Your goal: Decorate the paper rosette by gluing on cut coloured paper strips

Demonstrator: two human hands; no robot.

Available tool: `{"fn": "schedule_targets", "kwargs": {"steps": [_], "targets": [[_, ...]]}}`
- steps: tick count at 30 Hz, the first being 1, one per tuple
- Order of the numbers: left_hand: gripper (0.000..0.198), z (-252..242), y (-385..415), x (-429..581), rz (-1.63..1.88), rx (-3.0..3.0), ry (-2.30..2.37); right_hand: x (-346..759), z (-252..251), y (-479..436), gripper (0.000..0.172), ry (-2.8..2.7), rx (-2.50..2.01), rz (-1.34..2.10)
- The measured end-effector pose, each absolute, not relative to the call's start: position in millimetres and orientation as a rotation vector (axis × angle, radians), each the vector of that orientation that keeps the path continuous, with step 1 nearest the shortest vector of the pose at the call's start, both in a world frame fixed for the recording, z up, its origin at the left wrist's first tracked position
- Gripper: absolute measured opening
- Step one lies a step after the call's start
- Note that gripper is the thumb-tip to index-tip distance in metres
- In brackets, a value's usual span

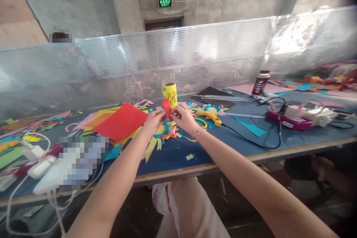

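Between my two hands, a small strip of red paper (166, 107) is held up over the blue table (173, 156). The fingers of my left hand (155, 119) are closed on its left side. My right hand (184, 117), with a bracelet at the wrist, pinches its right edge. Just behind the strip stands a yellow cardboard tube (170, 94). Below my hands lie a blue and yellow paper piece (162, 131) and small colored scraps. A large red sheet (122, 122) rests left of my left hand.
A yellow glue gun (209, 116) with a black cable lies right of my hands. Farther right are a Costa bottle (260, 83) and a purple power strip (288, 121). White chargers and cables fill the left side. A perforated metal screen (111, 70) runs along the back.
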State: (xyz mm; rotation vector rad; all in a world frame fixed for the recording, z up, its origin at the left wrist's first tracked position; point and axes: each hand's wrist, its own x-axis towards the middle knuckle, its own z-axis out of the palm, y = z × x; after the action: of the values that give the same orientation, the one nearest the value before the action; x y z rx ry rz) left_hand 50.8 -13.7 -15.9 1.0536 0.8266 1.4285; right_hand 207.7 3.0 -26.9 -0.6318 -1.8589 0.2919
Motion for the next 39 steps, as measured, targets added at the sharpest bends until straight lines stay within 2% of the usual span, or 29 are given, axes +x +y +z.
{"fn": "schedule_targets", "kwargs": {"steps": [4, 7, 10, 15, 19, 39], "targets": [[0.016, -12.7, -14.4, 49.4, 1.469, 0.992, 0.82, 208.2, -28.8, 2.8, 0.005, -1.893, -0.563, 0.167], [0.015, -10.0, -15.9, 48.8, 1.481, 0.978, 0.814, 207.5, -29.6, 3.4, 0.013, -1.832, -0.6, 0.222], [0.013, -7.9, -17.7, 49.5, 1.473, 1.008, 0.803, 206.2, -30.6, 6.5, 0.023, -1.746, -0.657, 0.458], [0.013, -7.7, -19.1, 51.5, 1.461, 1.085, 0.778, 203.0, -33.8, 13.8, 0.029, -1.616, -0.546, 0.993], [0.013, -8.3, -19.4, 52.1, 1.455, 1.111, 0.742, 201.4, -34.6, 14.2, 0.031, -1.526, -0.49, 1.171], [0.021, -4.3, -24.8, 54.8, 1.495, 1.043, 0.778, 201.7, -33.2, 14.0, 0.035, -1.565, -0.524, 1.176]]}}
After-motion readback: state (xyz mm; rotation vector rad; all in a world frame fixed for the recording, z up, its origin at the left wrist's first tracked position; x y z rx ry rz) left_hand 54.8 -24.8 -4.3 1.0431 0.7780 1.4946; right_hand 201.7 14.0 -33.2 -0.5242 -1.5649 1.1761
